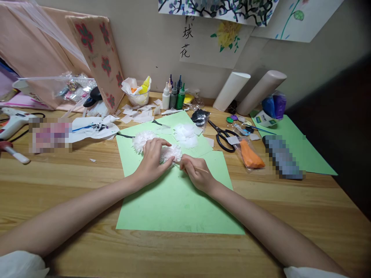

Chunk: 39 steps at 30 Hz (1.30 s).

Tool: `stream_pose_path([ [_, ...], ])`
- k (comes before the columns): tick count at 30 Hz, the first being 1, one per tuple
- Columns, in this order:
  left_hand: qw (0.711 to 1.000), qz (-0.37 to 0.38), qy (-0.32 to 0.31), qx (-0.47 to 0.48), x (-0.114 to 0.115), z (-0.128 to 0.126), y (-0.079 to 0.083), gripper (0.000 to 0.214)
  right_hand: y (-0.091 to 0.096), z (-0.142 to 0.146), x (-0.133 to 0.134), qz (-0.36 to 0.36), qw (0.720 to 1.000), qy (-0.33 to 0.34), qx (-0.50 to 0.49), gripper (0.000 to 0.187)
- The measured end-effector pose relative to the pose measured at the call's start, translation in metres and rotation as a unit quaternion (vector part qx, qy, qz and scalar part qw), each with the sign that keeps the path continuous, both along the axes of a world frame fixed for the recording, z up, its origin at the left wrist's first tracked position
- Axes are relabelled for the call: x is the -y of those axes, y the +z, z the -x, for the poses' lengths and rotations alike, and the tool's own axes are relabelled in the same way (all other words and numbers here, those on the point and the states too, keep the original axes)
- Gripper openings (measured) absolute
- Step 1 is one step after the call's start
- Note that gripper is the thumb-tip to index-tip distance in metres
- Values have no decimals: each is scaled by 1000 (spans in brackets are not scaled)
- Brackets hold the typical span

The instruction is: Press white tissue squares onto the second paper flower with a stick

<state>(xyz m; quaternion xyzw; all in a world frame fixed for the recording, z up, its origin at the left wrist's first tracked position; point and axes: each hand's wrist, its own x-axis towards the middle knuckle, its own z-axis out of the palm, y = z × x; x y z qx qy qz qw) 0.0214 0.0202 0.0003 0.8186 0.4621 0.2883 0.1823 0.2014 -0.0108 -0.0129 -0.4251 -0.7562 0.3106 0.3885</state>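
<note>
My left hand [152,157] rests over the green paper [179,204], thumb and forefinger spread around a ruffled white paper piece [171,152]. In my right hand [198,173] is a thin wooden stick [200,169], pinched like a pen. Its tip meets the near edge of the ruffled piece, close to my left thumb. Another fluffy white piece [142,141] lies just left of my left hand, partly behind it. Beyond my hands sits a pile of white paper pieces [186,135] on the green sheet.
Black-handled scissors [223,139] and a bag of orange clay [251,155] lie to the right. Paint bottles [173,96] and a plastic cup [138,94] stand at the back. Far left are a glue gun [14,121] and a paint-stained tissue [92,128].
</note>
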Motion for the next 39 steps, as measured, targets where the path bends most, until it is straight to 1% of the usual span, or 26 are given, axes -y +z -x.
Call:
stream_pose_path([
  [2,1000,4,-15,4,1,1,2,24,0,1,0,83,995,-27,-55,42],
  [3,1000,5,-22,4,1,1,3,24,0,0,0,106,991,-30,-78,43],
  [4,1000,5,-28,3,2,1,4,24,0,0,1,113,989,-28,-90,43],
  [5,999,5,-33,2,2,1,5,25,0,-1,2,103,990,-24,-89,43],
  [7,999,-1,-37,-1,2,2,6,25,0,-2,4,44,997,-15,-56,45],
  [9,999,-12,-43,-4,1,2,5,25,0,-3,6,-41,999,-2,-10,47],
  [11,998,-24,-50,-7,0,3,5,25,0,-4,7,-121,992,12,26,47],
  [12,998,-29,-52,-10,-1,4,4,26,-1,-6,8,-150,988,19,44,46],
  [14,998,-36,-59,-14,-3,5,3,26,-1,-16,9,-197,977,32,79,38],
  [16,997,-36,-64,-17,-4,6,3,26,-2,-36,12,-219,970,27,105,26],
  [18,996,-35,-82,-23,-4,7,3,27,-2,-68,21,-217,969,-10,113,16],
  [19,995,-41,-85,-18,-4,7,3,27,-3,-87,27,-216,969,-44,114,13],
  [21,995,-45,-92,-16,-3,6,4,26,-5,-129,44,-211,960,-141,120,11],
  [22,995,-51,-89,-7,-3,6,4,26,-6,-150,53,-213,947,-205,128,10],
  [23,994,-56,-90,-1,-3,5,4,26,-6,-169,64,-203,927,-278,146,12],
  [25,994,-58,-88,4,-3,4,3,27,-6,-199,84,-175,876,-412,181,15],
  [26,995,-58,-81,7,-4,4,2,29,-5,-210,93,-152,850,-469,187,18],
  [28,996,-57,-70,13,-4,3,1,33,-4,-222,106,-114,821,-529,184,21],
  [29,996,-56,-65,15,-5,3,1,35,-3,-225,110,-106,812,-545,180,22],
  [30,996,-56,-62,14,-5,3,0,38,-3,-226,112,-102,810,-549,179,22],
  [34,997,-55,-56,9,-6,2,-1,44,-6,-228,108,-100,824,-524,192,22],
  [39,997,-45,-58,5,-5,2,0,43,-10,-232,105,-92,831,-508,205,18],
])
